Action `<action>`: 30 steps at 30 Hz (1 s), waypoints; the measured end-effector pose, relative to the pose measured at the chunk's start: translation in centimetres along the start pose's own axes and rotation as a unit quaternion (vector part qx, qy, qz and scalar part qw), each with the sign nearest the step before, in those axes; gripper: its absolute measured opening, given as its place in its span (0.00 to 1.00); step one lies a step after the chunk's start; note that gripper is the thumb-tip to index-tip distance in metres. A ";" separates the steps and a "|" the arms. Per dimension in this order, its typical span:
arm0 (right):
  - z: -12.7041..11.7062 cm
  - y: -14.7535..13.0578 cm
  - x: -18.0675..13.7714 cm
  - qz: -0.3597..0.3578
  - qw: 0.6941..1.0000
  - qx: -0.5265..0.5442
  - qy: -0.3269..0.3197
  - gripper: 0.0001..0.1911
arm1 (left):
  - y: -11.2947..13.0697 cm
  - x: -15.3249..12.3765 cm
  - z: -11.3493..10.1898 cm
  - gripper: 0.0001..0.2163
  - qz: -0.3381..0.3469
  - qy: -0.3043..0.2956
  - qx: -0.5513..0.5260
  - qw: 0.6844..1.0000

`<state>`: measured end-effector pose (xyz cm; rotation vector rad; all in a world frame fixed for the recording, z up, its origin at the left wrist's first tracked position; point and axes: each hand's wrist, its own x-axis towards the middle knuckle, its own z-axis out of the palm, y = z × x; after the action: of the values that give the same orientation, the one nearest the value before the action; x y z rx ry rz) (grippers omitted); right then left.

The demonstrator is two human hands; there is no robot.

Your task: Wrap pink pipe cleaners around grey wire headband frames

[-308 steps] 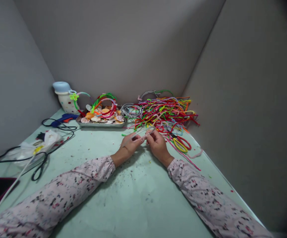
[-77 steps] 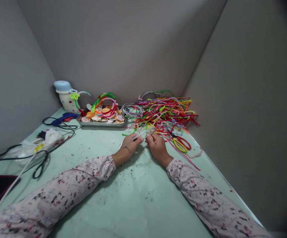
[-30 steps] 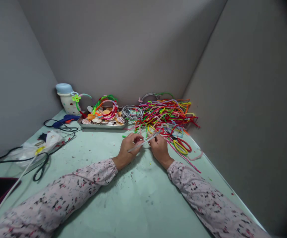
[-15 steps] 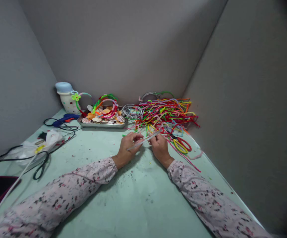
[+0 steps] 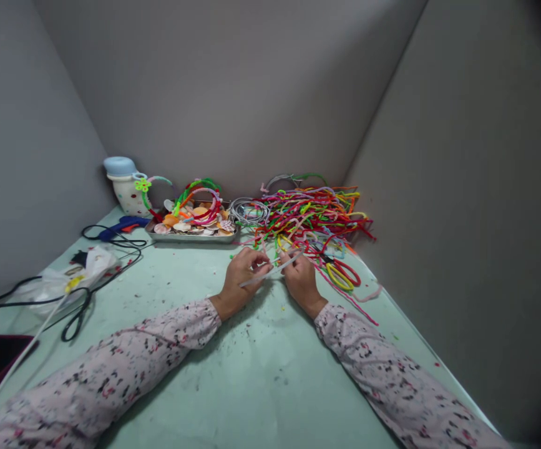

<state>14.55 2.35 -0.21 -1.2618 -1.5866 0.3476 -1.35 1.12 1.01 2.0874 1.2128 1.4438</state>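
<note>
Above the table's middle, my left hand (image 5: 243, 274) has its fingers curled in a pinch at one part of a thin, whitish translucent strip (image 5: 256, 279). The strip slants up to the right. Its far part meets my right hand (image 5: 301, 277), whose thumb and fingers are pressed together on it. A second pale line shows between the fingertips, too small to make out. Just beyond both hands lie ends of fuzzy pipe cleaners (image 5: 317, 212) from a large colourful pile. Scissors (image 5: 342, 274) with red and yellow handles rest to the right of my right hand.
A metal tray (image 5: 190, 238) of seashells stands at the back, with pipe-cleaner-wrapped headbands (image 5: 207, 196) on it. Grey wire-like hoops (image 5: 250, 212) lie beside it. At left are a bottle (image 5: 127, 190), a blue tool (image 5: 123, 227), a black cable (image 5: 87, 302) and a plastic bag (image 5: 48, 290). Walls enclose the table.
The strip has tilted slightly in my hands, and my left fingers have shifted a little. The things around them stay in place.
</note>
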 end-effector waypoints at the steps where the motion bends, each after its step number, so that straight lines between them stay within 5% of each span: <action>1: 0.0 0.0 0.0 0.003 1.000 -0.001 -0.001 0.12 | 0.0 0.0 0.0 0.04 0.003 -0.002 0.005 1.000; 30: 0.0 0.1 -0.1 0.008 1.000 0.015 -0.012 0.15 | 0.1 0.0 -0.2 0.06 0.015 -0.004 0.048 0.999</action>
<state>14.64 2.34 -0.31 -1.2518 -1.5858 0.3973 -1.53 1.00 1.14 2.1812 1.2762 1.4142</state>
